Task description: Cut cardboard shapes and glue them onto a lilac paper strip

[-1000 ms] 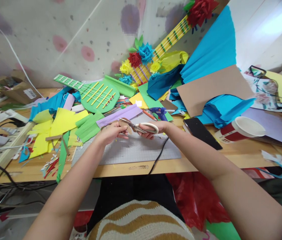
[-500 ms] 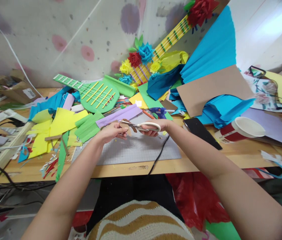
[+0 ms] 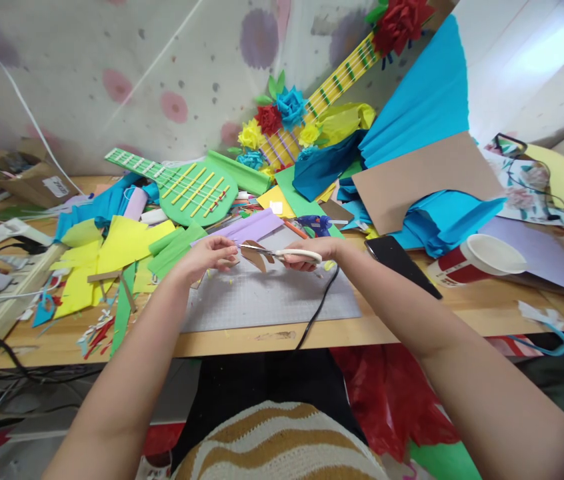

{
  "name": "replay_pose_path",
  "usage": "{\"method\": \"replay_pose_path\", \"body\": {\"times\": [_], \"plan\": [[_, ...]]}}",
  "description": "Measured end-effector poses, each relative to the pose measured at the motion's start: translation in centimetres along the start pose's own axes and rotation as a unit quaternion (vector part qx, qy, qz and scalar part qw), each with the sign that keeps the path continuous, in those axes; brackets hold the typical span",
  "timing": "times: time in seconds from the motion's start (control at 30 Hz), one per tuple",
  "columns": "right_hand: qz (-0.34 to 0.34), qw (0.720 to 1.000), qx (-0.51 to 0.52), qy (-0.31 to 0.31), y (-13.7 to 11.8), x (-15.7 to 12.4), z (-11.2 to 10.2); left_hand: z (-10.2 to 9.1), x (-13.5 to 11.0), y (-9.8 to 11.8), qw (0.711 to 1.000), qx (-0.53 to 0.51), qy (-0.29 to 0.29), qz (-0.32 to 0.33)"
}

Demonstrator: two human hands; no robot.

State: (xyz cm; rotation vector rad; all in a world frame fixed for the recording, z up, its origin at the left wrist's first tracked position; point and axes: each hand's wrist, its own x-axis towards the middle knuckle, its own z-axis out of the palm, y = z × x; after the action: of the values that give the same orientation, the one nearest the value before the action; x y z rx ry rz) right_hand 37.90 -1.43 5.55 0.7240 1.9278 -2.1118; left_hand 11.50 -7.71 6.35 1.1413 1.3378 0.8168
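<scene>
My right hand [image 3: 312, 254] grips cream-handled scissors [image 3: 289, 254] whose blades point left over a grey cutting mat [image 3: 272, 300]. A small brown cardboard piece [image 3: 256, 254] sits at the blades. My left hand [image 3: 205, 256] pinches the left edge of that piece, fingers closed on it. Both hands hover just above the mat near the table's middle. A lilac paper roll [image 3: 252, 229] lies just behind them.
A green paper guitar [image 3: 195, 190], a yellow guitar with paper flowers [image 3: 287, 127], blue crepe paper [image 3: 422, 107], a brown card sheet [image 3: 422, 180], a phone [image 3: 399, 263], a red cup [image 3: 477, 257], a blue glue gun [image 3: 318, 225] with a black cord [image 3: 318, 313], and yellow scraps [image 3: 107, 257] crowd the table.
The cardboard piece has turned and now hangs lower under the blades. My left hand has shifted slightly left and up; the scissors have stayed nearly in place.
</scene>
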Motion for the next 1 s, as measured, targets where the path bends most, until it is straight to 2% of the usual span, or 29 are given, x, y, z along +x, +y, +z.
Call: {"method": "replay_pose_path", "body": {"times": [0.2, 0.37, 0.43, 0.53, 0.63, 0.7, 0.8, 0.9, 1.0], "plan": [[0.026, 0.999, -0.041, -0.001, -1.0, 0.4, 0.5, 1.1, 0.2, 0.1, 1.000, 0.009, -0.009, 0.007], [0.009, 0.994, -0.110, -0.001, -1.6, 0.6, 0.8, 1.6, 0.0, -0.2, 1.000, -0.012, -0.014, -0.009], [0.000, 0.991, -0.133, -0.002, -1.5, 0.6, 0.7, 1.4, 0.0, -0.4, 0.999, -0.040, 0.008, -0.013], [-0.009, 0.987, -0.160, 0.012, -1.3, 0.3, 0.5, 0.6, 0.3, -1.0, 0.989, -0.120, 0.089, 0.001], [-0.034, 0.978, -0.197, 0.063, -1.1, 0.0, 0.8, 0.2, 0.7, -1.6, 0.960, -0.215, 0.178, 0.008], [-0.063, 0.969, -0.213, 0.112, -0.9, 0.2, 1.3, 0.5, 0.9, -1.9, 0.942, -0.260, 0.211, 0.004], [-0.093, 0.968, -0.185, 0.140, -0.3, 1.2, 2.1, 1.7, 1.0, -2.3, 0.931, -0.301, 0.208, -0.008], [-0.094, 0.977, -0.159, 0.106, 0.1, 2.0, 2.4, 3.0, 1.0, -2.6, 0.932, -0.310, 0.185, -0.012], [-0.074, 0.982, -0.151, 0.084, 0.0, 2.0, 2.2, 3.4, 0.9, -2.7, 0.935, -0.299, 0.190, -0.006]]}}
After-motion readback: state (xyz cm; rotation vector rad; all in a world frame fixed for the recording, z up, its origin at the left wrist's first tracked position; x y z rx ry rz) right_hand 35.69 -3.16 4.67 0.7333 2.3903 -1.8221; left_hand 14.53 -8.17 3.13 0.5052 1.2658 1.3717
